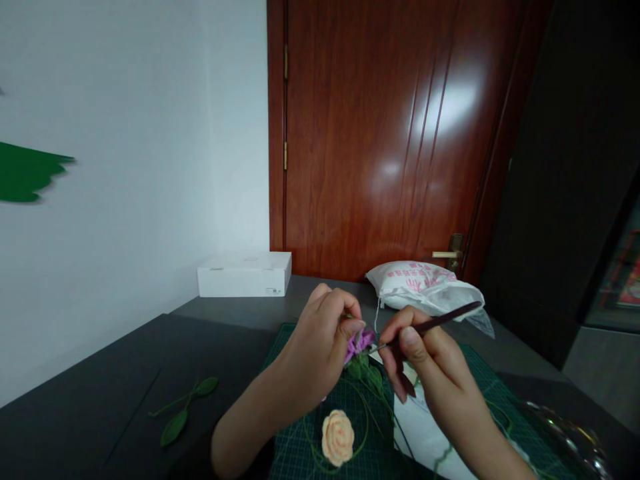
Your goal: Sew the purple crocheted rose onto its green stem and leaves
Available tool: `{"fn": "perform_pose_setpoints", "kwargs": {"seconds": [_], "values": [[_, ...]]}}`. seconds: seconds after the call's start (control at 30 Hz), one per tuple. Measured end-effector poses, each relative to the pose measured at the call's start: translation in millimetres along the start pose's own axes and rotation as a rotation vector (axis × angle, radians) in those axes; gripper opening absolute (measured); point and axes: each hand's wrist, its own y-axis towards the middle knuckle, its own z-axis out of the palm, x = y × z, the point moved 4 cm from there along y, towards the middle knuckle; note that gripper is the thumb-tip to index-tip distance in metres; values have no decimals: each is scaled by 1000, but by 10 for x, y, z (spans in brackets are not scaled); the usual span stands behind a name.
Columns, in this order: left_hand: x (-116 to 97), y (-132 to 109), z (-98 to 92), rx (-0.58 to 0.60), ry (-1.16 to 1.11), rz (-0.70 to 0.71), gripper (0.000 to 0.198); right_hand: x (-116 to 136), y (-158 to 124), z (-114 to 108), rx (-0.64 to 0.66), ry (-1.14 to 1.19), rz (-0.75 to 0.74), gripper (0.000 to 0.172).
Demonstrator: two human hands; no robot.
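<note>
One slip risk: crochet hook [435, 325] at a purple crocheted flower [359, 345]

Beyond the green cutting mat [300, 445], a red-brown wooden door [380, 133] fills the background, while a white carton [244, 275] and a white printed sack [415, 287] sit past the mat's far edge. A dark tabletop [100, 407] extends left of the mat and carries a loose green leaf sprig [183, 410]; a clear glass vessel [565, 433] lies off its right corner. On the mat rests a peach crocheted rose [337, 438], its thin green stem [313, 443] curving around it.

Above the mat's middle, the left hand [313, 350] is closed in a tight pinch on the flower, thumb pressed against its petals. The right hand [425, 360] grips the hook like a pencil, fingers wrapped around the dark handle, with the metal tip touching or almost touching the petals. A hard push could split the yarn or snag a petal; a loosening pinch could let the flower twist.
</note>
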Motion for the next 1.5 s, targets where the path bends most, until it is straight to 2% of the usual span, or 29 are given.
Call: {"fn": "perform_pose_setpoints", "kwargs": {"seconds": [0.13,0.2,0.27,0.37,0.47,0.57,0.7,0.77,0.83,0.97,1.13,1.4,1.5], "values": [[-10,-18,29,53,-17,-12,13,-46,39,5,30,128,95,33],[24,-16,28,57,-30,-17,12,-46,38,-21,10,76,54,32],[84,-3,32,65,-66,-28,10,-10,18,-44,-10,-41,-54,29],[168,32,68,95,-209,-46,7,49,-23,-23,15,-122,-173,25],[200,59,113,86,-352,-100,9,69,-27,18,31,-52,-165,22],[177,60,135,54,-472,-164,18,90,-4,23,-23,13,-164,20],[92,44,131,86,-655,-113,24,130,20,-29,-118,61,-193,18],[53,42,115,93,-649,-44,29,148,21,-58,-147,59,-205,17],[37,44,95,56,-569,-12,24,163,13,-81,-169,30,-223,16],[23,48,68,-21,-412,-14,10,184,-25,-100,-197,-83,-294,16],[-2,39,69,-32,-417,-15,8,179,-57,-106,-246,-207,-352,17],[32,53,110,36,-503,-42,6,129,-45,-101,-302,-148,-274,18],[36,55,114,44,-526,-46,4,90,-22,-110,-303,-48,-207,20]]}}
